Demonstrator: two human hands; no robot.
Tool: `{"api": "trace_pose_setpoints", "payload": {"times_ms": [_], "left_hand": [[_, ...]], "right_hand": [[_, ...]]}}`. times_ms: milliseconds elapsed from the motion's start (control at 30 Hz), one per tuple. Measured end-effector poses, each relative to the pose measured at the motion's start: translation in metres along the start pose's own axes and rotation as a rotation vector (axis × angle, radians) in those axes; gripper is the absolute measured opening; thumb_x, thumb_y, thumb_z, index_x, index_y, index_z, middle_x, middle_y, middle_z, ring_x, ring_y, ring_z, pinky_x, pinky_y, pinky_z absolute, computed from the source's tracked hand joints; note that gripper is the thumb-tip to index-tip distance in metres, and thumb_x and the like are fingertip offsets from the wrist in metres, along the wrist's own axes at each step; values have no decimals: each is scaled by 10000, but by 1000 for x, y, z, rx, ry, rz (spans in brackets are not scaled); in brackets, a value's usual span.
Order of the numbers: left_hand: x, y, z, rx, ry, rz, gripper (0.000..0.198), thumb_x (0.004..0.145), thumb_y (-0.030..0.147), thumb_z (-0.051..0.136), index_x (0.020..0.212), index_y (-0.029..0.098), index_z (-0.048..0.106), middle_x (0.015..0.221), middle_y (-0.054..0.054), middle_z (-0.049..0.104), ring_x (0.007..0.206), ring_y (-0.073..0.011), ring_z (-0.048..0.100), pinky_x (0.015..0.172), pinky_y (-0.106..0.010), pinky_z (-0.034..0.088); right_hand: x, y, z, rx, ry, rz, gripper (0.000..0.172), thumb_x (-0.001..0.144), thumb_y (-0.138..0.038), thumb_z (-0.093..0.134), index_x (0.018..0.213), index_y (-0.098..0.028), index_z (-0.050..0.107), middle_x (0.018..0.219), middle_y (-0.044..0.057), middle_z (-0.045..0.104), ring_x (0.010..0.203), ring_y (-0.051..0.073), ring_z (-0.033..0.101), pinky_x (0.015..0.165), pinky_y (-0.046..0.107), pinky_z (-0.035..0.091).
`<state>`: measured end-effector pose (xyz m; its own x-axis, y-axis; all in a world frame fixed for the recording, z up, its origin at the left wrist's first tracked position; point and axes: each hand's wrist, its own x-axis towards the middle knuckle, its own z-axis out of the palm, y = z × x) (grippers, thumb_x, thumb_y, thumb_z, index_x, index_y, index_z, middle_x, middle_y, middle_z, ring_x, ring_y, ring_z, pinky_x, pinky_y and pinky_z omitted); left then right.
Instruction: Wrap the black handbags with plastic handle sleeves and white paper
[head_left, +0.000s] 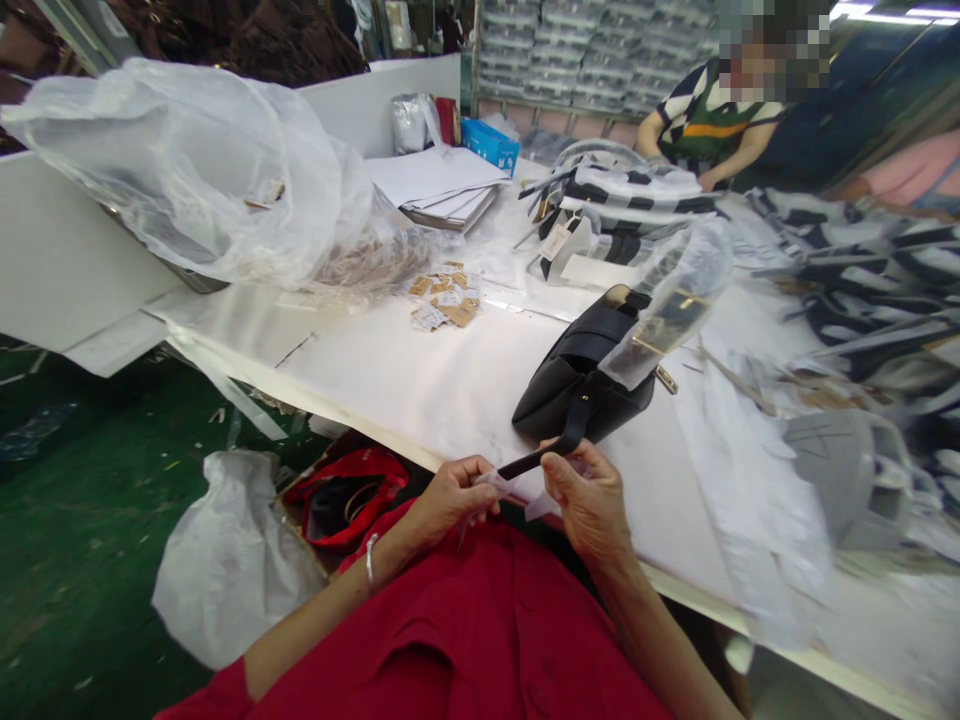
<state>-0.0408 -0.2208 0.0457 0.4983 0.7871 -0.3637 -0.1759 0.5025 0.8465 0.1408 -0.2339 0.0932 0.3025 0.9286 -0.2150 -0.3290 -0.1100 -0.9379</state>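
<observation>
A black handbag lies on the white table, partly covered by a clear plastic wrap. Its black strap runs down toward me over the table's front edge. My left hand is closed, pinching a small piece of clear film at the strap's end. My right hand is closed on the strap a little further up. Both hands hover just in front of the table edge, above my red shirt.
A big clear plastic bag sits at the left, with small paper tags beside it. Stacked white sheets and a blue box lie behind. Striped bags pile at the right, where another person works. A white bag lies on the green floor.
</observation>
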Motion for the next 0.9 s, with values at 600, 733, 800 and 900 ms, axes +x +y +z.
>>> {"api": "trace_pose_setpoints", "payload": {"times_ms": [600, 733, 800, 900], "left_hand": [[4, -3, 3, -94, 126, 136, 419, 679, 493, 796, 767, 168, 548, 559, 61, 546, 444, -39, 321, 430, -185, 176], [0, 2, 7, -5, 75, 95, 381, 709, 470, 778, 776, 178, 544, 579, 54, 579, 434, -48, 377, 435, -185, 248], [-3, 3, 8, 22, 39, 89, 361, 723, 461, 766, 782, 181, 547, 595, 44, 602, 446, -60, 423, 456, -190, 292], [-4, 4, 8, 55, 4, 111, 351, 729, 454, 760, 782, 178, 549, 626, 31, 622, 492, -76, 475, 505, -201, 345]], "right_hand": [[-1, 2, -11, -155, -23, 9, 319, 600, -366, 878, 811, -169, 744, 594, -38, 531, 483, 52, 325, 432, 207, 227], [-2, -1, -5, -218, 8, -80, 306, 614, -396, 854, 791, -168, 751, 576, -27, 552, 488, 70, 352, 443, 218, 275], [-3, -2, -1, -266, 21, -142, 280, 627, -394, 840, 775, -172, 752, 578, -22, 572, 493, 78, 371, 456, 225, 304], [-4, -4, 3, -343, 44, -223, 241, 660, -387, 816, 765, -180, 752, 609, -12, 610, 511, 90, 412, 480, 233, 344]]}}
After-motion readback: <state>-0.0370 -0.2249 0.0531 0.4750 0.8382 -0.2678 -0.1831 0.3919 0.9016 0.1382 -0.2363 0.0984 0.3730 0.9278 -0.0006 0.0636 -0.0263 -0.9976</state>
